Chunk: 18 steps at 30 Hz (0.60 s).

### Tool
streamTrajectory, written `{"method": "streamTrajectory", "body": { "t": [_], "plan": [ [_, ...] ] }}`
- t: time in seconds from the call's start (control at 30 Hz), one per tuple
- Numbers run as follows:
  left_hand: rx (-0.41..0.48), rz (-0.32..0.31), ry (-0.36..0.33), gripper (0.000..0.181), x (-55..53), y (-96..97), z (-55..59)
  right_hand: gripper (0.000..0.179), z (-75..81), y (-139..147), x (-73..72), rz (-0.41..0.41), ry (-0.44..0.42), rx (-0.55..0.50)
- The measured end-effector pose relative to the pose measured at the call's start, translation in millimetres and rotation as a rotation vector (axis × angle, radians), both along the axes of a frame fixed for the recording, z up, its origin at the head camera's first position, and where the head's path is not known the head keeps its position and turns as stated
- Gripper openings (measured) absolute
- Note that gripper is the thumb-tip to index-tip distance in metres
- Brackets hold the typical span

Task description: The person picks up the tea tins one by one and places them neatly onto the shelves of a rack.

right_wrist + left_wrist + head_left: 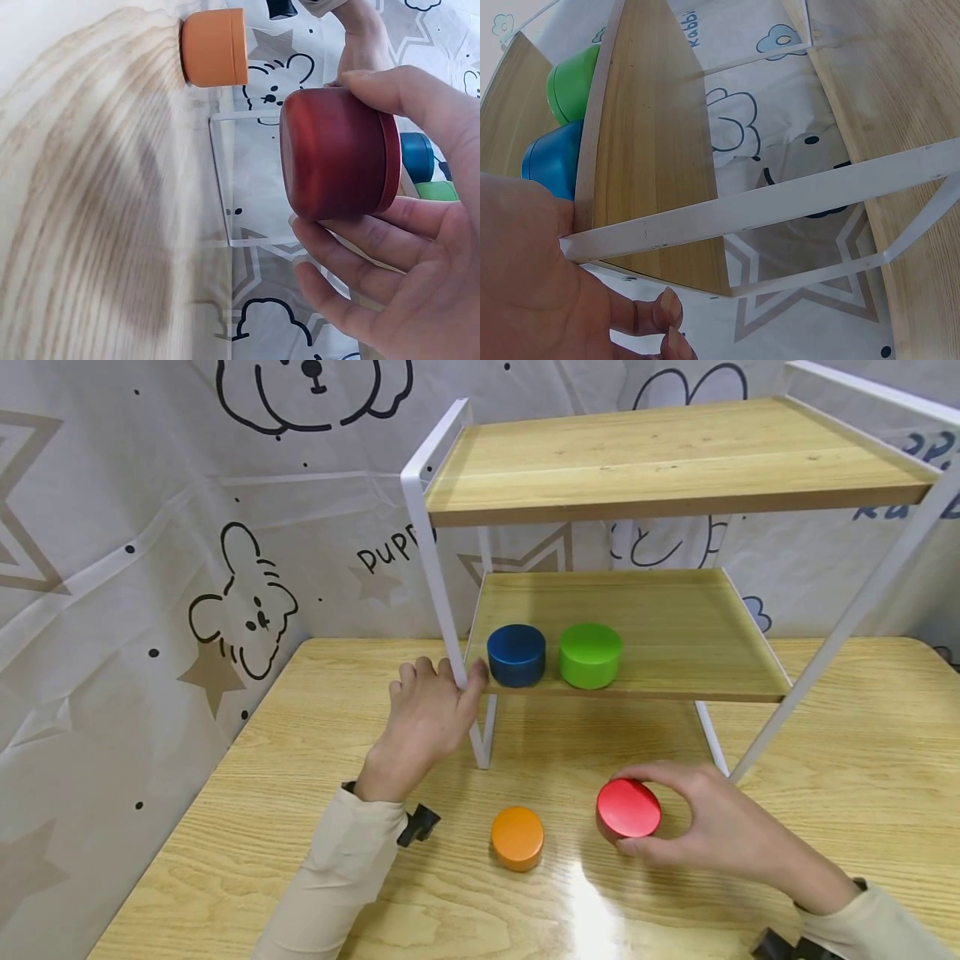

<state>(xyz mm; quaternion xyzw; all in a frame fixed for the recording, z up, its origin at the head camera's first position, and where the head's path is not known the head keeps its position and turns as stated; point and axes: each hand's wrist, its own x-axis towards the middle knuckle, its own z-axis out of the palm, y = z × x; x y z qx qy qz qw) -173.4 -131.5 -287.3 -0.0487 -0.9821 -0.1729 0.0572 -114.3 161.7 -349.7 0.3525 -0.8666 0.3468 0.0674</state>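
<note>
A round red tin (pixel 337 154) is pinched between the thumb and fingers of my right hand (pixel 708 818). The right wrist view shows it raised off the table. My left hand (pixel 427 710) holds the left front post (pixel 438 577) of a two-tier shelf, its thumb by the lower board. On that lower board (pixel 675 627) stand a blue tin (pixel 516 656) and a green tin (pixel 590 656), side by side near the front edge. An orange tin (pixel 517 838) rests on the table between the hands, left of the red one.
The wooden table (pixel 300 827) runs beneath the shelf. Above is the shelf's upper board (pixel 675 456), on white metal legs; the right front leg (pixel 847 627) slants down behind my right hand. A printed cloth (pixel 135 635) hangs behind and to the left.
</note>
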Motion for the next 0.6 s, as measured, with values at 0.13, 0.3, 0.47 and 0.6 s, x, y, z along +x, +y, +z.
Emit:
{"method": "streamTrajectory", "body": {
  "t": [0.13, 0.3, 0.47, 0.6],
  "plan": [
    [0.003, -0.003, -0.002, 0.06, 0.1, 0.1, 0.5, 0.049, 1.6, 0.7, 0.1, -0.021, -0.002, 0.004],
    [0.003, -0.002, -0.005, 0.061, -0.2, 0.2, 0.3, 0.05, 3.3, 1.3, -0.7, -0.04, 0.015, 0.002],
    [-0.003, 0.003, -0.007, 0.061, 0.0, 0.5, 1.0, 0.052, 6.7, 3.1, 0.3, -0.055, 0.031, -0.003],
    [-0.006, 0.006, -0.01, 0.061, 0.0, 0.9, 1.0, 0.053, 9.1, 3.8, 1.6, -0.06, 0.047, -0.007]
  ]
}}
